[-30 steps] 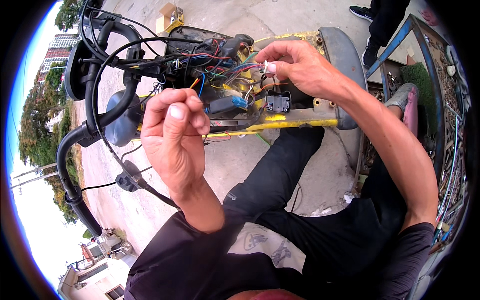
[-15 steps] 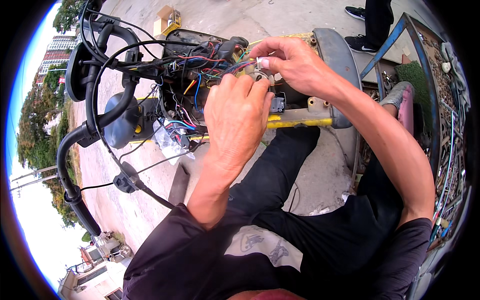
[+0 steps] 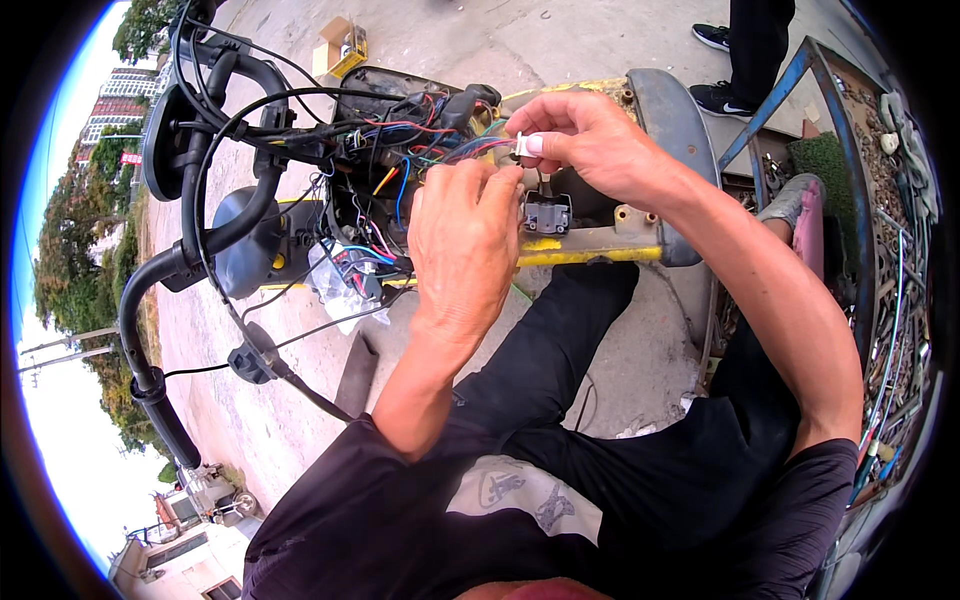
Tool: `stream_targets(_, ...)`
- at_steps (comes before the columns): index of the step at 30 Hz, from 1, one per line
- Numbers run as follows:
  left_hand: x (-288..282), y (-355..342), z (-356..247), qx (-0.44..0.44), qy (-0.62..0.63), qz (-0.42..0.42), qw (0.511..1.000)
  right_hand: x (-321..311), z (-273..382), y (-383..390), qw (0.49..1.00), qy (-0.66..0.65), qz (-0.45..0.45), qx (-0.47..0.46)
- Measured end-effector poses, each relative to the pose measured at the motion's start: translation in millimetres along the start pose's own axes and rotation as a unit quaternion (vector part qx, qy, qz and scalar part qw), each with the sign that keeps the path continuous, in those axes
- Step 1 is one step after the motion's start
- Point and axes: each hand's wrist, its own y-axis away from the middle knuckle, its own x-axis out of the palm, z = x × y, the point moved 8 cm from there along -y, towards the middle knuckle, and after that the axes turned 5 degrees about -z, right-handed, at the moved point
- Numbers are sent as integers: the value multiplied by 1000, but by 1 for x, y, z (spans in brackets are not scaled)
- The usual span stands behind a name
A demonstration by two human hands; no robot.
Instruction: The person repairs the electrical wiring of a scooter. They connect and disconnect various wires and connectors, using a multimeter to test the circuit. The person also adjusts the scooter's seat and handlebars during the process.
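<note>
My right hand [image 3: 590,150] pinches a small white connector [image 3: 521,142] on a bundle of coloured wires [image 3: 472,147]. My left hand [image 3: 463,235] is back-up just below and left of it, fingers curled at the wires; what they hold is hidden. Both hands are over the yellow, scuffed frame [image 3: 590,255] of a vehicle with its wiring exposed. A black component [image 3: 546,215] sits under the connector. Black handlebars [image 3: 140,300] with cables [image 3: 235,120] stand at the left. A clear plastic bag [image 3: 345,305] with wired parts lies left of my left wrist.
A grey end panel [image 3: 680,130] is at the frame's right. An open cardboard box [image 3: 335,45] is on the concrete [image 3: 500,35] behind. Another person's dark trouser leg [image 3: 755,50] stands at top right, beside a blue metal rack [image 3: 840,110] of scrap parts and tools.
My left hand has moved rightward from near the handlebars to beside the white connector and turned back-up, uncovering the plastic bag. My right hand keeps pinching the connector, slightly shifted.
</note>
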Motion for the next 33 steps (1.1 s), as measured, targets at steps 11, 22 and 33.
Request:
stream_targets(11,-20,1,36,-83,82,-3,993,21,16,11,996,-76,41,-8)
stream_targets(22,-24,5,53,-147,239,-43,959,39,33,22,998,-22,17,-53)
stream_targets(33,-23,6,55,-143,266,-46,952,41,48,24,980,126,-45,-148)
